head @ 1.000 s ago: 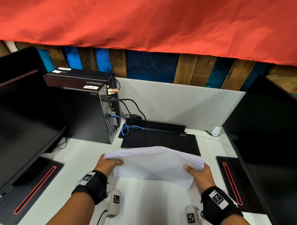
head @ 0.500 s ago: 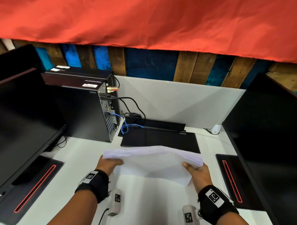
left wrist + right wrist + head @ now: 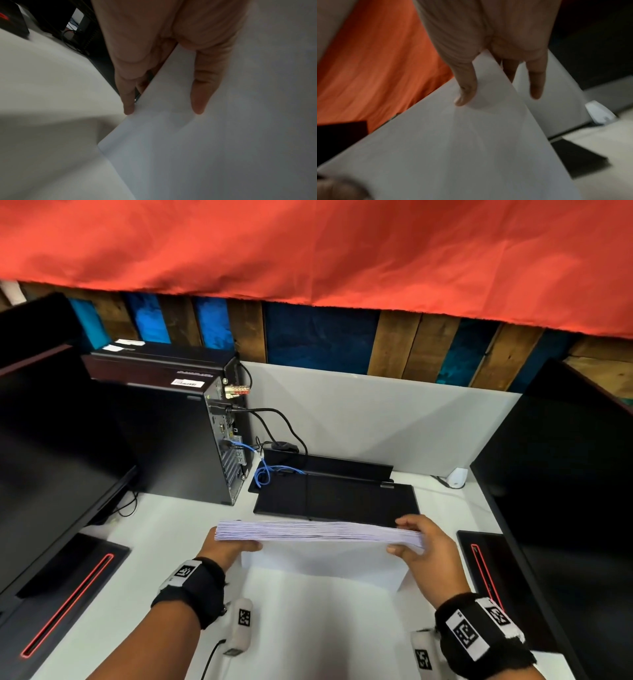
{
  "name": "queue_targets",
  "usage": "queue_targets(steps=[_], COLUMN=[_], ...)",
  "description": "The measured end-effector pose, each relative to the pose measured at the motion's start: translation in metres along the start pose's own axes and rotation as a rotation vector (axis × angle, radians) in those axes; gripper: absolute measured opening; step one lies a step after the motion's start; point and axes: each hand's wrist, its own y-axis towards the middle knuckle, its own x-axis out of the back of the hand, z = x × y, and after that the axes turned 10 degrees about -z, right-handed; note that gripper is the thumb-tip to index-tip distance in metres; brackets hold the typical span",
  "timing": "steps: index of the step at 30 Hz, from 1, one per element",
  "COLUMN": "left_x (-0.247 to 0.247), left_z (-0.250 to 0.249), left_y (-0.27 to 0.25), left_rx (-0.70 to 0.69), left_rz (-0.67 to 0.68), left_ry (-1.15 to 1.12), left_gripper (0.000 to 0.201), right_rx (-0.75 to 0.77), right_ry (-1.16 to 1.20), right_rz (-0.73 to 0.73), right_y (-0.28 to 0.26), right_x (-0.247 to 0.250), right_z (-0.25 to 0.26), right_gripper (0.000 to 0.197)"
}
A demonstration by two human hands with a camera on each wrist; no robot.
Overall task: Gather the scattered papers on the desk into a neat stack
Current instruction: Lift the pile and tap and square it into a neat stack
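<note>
A thick stack of white paper [image 3: 318, 534] stands on its long edge on the white desk [image 3: 164, 542], its upper edge level and its broad face toward me. My left hand [image 3: 227, 546] grips the stack's left end. The left wrist view shows the left hand [image 3: 163, 112] with its thumb on the paper [image 3: 205, 148] and its fingers behind the edge. My right hand [image 3: 424, 546] grips the right end, thumb in front and fingers over the far side. In the right wrist view, the right hand [image 3: 500, 97] pinches the paper [image 3: 453, 148] the same way.
A flat black keyboard [image 3: 335, 498] lies just behind the stack. A black computer tower [image 3: 171, 433] with cables stands at the back left. Dark monitors flank the desk, left [image 3: 51, 457] and right [image 3: 565, 491]. A white plug [image 3: 457, 477] sits by the grey partition.
The stack has tipped from a leaning, bowed pose to nearly upright, with its top edge levelled. The right hand's fingers have come up over the far side of the right end.
</note>
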Motion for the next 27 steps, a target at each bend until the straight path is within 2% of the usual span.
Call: queue_targets(steps=[2,4,9,12,13,14,15,17,19,20,22,24,27], left_x=[-0.001,-0.002,-0.007,-0.010,-0.013,-0.016,-0.020,-0.027,-0.033,-0.035,-0.040,-0.051,-0.072], left_z=[-0.001,-0.004,-0.030,-0.050,-0.057,-0.065,-0.070,-0.077,-0.074,-0.070,-0.057,-0.043,-0.019], left_y=[0.000,-0.001,-0.009,-0.009,-0.010,-0.014,-0.015,-0.020,-0.022,-0.023,-0.028,-0.041,-0.064], left_rx=[0.025,0.029,-0.005,-0.028,-0.043,-0.084,-0.126,-0.208,-0.279,-0.284,-0.179,-0.011,0.152], left_rz=[0.004,0.018,0.027,0.005,0.006,0.005,0.002,-0.024,-0.092,-0.144,-0.183,-0.067,0.288], left_ry=[0.013,0.048,0.055,0.021,0.011,-0.004,-0.028,-0.100,-0.126,-0.120,-0.148,-0.142,-0.088], left_gripper=[0.023,0.020,0.022,0.038,0.034,0.026,0.029,0.038,0.036,0.042,0.061,0.069,0.063], right_rx=[0.224,0.345,0.541,0.523,0.516,0.501,0.479,0.423,0.297,0.242,0.117,-0.058,-0.314], right_ry=[-0.430,-0.622,-0.538,-0.543,-0.546,-0.544,-0.526,-0.457,-0.387,-0.342,-0.192,0.040,0.382], right_rz=[0.041,0.082,0.197,0.176,0.149,0.130,0.108,0.042,0.020,0.022,0.003,-0.020,-0.012], right_y=[-0.001,-0.003,-0.014,-0.017,-0.017,-0.016,-0.016,-0.013,-0.008,-0.006,-0.001,0.003,0.001], right_x=[-0.002,-0.008,-0.023,-0.022,-0.021,-0.019,-0.017,-0.010,0.000,0.007,0.021,0.032,0.039], right_z=[0.009,0.020,0.051,0.061,0.061,0.060,0.058,0.055,0.050,0.046,0.036,0.025,0.006], right_gripper=[0.032,0.032,0.025,0.022,0.027,0.032,0.033,0.026,0.017,0.016,0.015,0.016,0.019])
